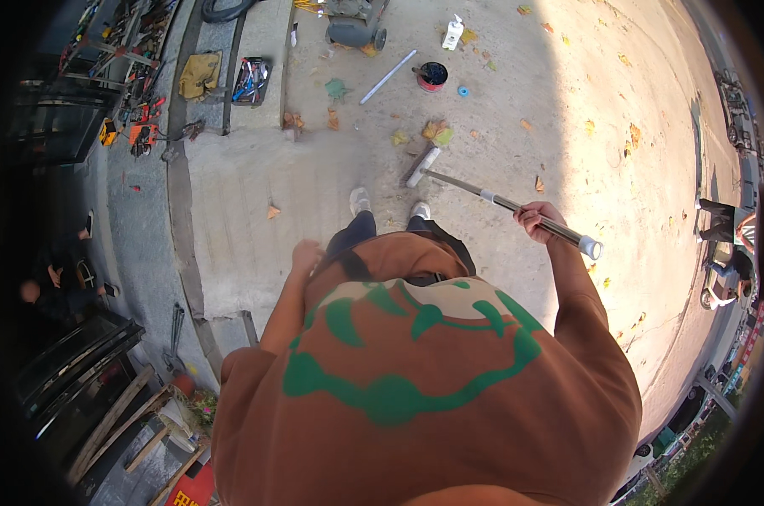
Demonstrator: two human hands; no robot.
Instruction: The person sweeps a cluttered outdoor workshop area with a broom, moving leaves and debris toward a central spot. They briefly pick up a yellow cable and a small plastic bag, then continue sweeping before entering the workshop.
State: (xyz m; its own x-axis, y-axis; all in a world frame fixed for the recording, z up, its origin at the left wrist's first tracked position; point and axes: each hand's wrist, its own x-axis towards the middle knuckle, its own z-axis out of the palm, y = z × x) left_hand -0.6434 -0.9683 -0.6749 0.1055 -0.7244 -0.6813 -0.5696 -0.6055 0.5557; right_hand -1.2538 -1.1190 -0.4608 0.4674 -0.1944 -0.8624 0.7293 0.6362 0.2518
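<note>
My right hand (540, 221) is wrapped round the metal pole of a long-handled push broom (458, 183), close to its round white end cap. The pole slants away to the left, and the pale, T-shaped broom head (422, 167) rests on the concrete just beyond my shoes. Whether bristles or a blade sit under the head is too small to tell. My left hand (308, 255) hangs by my left thigh with loosely bent fingers and nothing visible in it.
Ahead lie a dark-filled red bucket (433, 76), a white bottle (453, 34), a white strip (388, 78), a blue ring (463, 91) and a grey tank (356, 32). A tool box (251, 81) stands on the left ledge. People (723, 218) are far right; another person (61, 278) is left.
</note>
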